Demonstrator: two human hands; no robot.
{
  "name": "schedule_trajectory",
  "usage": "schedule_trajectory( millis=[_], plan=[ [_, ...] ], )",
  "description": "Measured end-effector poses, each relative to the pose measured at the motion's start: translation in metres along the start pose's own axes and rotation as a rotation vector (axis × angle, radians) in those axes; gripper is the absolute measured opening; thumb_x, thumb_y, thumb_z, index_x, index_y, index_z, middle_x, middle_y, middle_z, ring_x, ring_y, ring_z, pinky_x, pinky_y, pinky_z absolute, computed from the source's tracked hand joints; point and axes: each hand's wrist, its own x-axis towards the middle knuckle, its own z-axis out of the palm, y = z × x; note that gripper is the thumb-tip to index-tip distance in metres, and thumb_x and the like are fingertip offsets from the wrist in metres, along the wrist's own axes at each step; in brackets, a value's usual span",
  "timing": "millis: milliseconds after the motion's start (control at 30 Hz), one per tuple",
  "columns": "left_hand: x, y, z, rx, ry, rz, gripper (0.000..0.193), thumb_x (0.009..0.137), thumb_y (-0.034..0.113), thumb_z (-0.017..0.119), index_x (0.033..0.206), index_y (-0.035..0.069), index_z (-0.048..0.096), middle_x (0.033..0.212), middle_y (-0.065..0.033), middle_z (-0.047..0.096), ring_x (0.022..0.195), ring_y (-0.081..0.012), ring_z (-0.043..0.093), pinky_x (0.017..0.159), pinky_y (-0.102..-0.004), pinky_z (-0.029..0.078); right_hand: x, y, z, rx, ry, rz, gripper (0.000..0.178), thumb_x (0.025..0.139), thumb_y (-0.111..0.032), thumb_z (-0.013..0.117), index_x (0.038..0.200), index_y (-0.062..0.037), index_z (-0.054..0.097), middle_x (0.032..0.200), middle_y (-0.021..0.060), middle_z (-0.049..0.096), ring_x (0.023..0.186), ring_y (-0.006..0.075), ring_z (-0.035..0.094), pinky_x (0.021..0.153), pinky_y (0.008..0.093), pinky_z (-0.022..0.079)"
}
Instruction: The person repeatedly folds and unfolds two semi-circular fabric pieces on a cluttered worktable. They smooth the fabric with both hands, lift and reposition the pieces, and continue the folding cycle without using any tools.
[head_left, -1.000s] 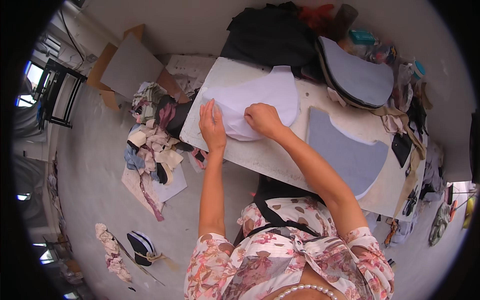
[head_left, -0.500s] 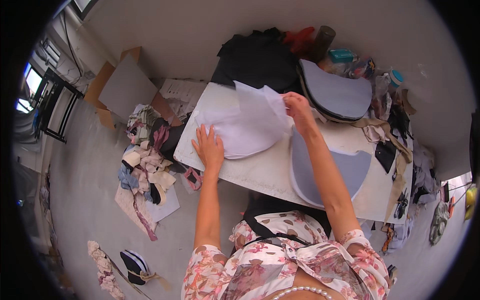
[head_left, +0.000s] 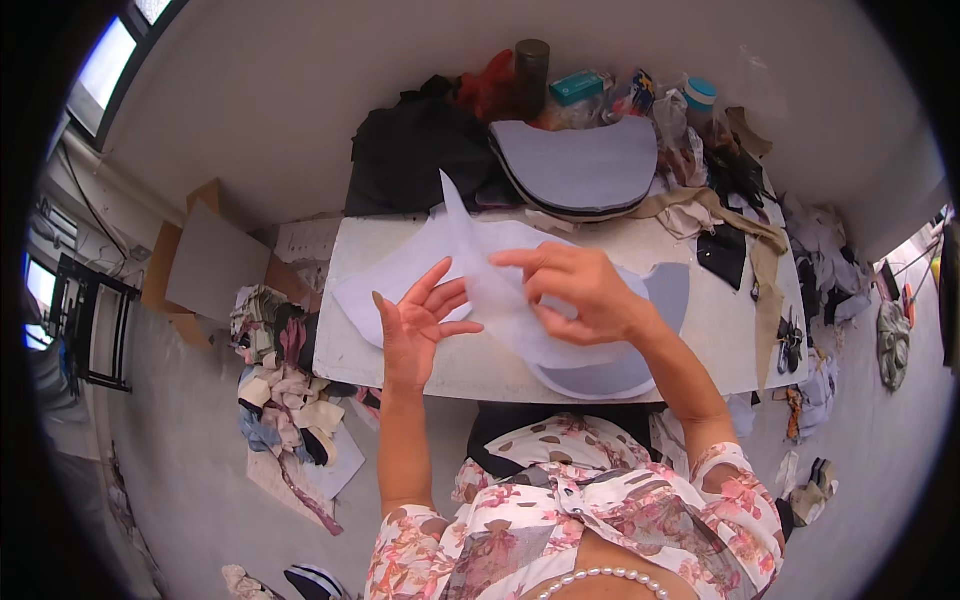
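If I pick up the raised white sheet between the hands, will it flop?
Probably a bit: the white sheet looks bent. It's likely light, since it looks thin. It might hold some shape, because its pointed tip stands up.

1 red bag (head_left: pixel 488 84) beside 1 dark canister (head_left: pixel 532 80), 1 teal box (head_left: pixel 577 88) nearby, fabric scraps (head_left: pixel 284 392) at left

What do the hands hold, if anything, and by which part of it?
The left hand is open, holding nothing. The right hand is at the raised sheet; whether it grips it, and where, cannot be told.
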Motion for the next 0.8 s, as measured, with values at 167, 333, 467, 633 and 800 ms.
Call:
schedule_trajectory(
  millis=[167, 333, 467, 633, 800],
  plan=[
    [0.02, -0.025, 0.004, 0.456, 0.092, -0.073, 0.057, 0.09, 0.033, 0.064, 0.131, -0.004, 0.048, 0.107, -0.0142, 0.066, 0.1, -0.0221, 0.063, 0.084, -0.0338, 0.05, -0.043, -0.008, 0.049, -0.331, -0.341, -0.08, 0.019, 0.066, -0.01, 0.068, 0.081, -0.0052, 0.057, 0.129, 0.0088, 0.055, 0.09, 0.0239, 0.056, 0.071, 0.0396, 0.047],
    [0.011, -0.03, 0.016, 0.73, 0.169, 0.091, 0.021, 0.088, 0.011, 0.067, 0.104, -0.002, 0.067, 0.086, -0.0082, 0.071, 0.075, -0.0126, 0.066, 0.06, -0.0232, 0.048, -0.025, 0.007, 0.019, 0.014, 0.173, 0.042, 0.06, 0.068, -0.029, 0.077, 0.121, -0.0118, 0.056, 0.118, 0.0086, 0.059, 0.094, 0.0293, 0.055, 0.083, 0.0406, 0.045],
    [-0.001, -0.015, 0.035, 0.914, 0.089, 0.209, 0.017, 0.09, 0.009, 0.065, 0.101, -0.003, 0.066, 0.085, -0.0095, 0.07, 0.073, -0.0143, 0.066, 0.054, -0.0225, 0.046, -0.048, 0.038, 0.004, 0.045, -0.224, 0.304, 0.05, 0.072, -0.022, 0.075, 0.118, -0.0095, 0.059, 0.1, 0.0092, 0.064, 0.092, 0.0289, 0.06, 0.102, 0.0466, 0.04],
    [-0.031, 0.001, 0.029, 0.672, 0.184, 0.145, 0.013, 0.091, 0.004, 0.061, 0.1, -0.005, 0.064, 0.082, -0.0117, 0.07, 0.065, -0.0151, 0.066, 0.052, -0.0231, 0.047, -0.112, 0.008, -0.056, 0.052, -0.215, 0.508, 0.024, 0.072, -0.016, 0.077, 0.086, -0.0037, 0.061, 0.08, 0.0085, 0.065, 0.081, 0.0252, 0.064, 0.094, 0.0434, 0.045],
    [-0.033, -0.031, 0.023, 0.457, 0.344, 0.011, 0.009, 0.088, 0.005, 0.065, 0.095, -0.002, 0.064, 0.079, -0.0062, 0.066, 0.063, -0.0112, 0.062, 0.054, -0.0233, 0.047, -0.16, -0.04, -0.1, 0.382, 0.11, 0.867, 0.021, 0.074, -0.012, 0.077, 0.084, -0.0026, 0.062, 0.076, 0.0032, 0.061, 0.073, 0.0114, 0.059, 0.072, 0.0268, 0.047]
  ],
)
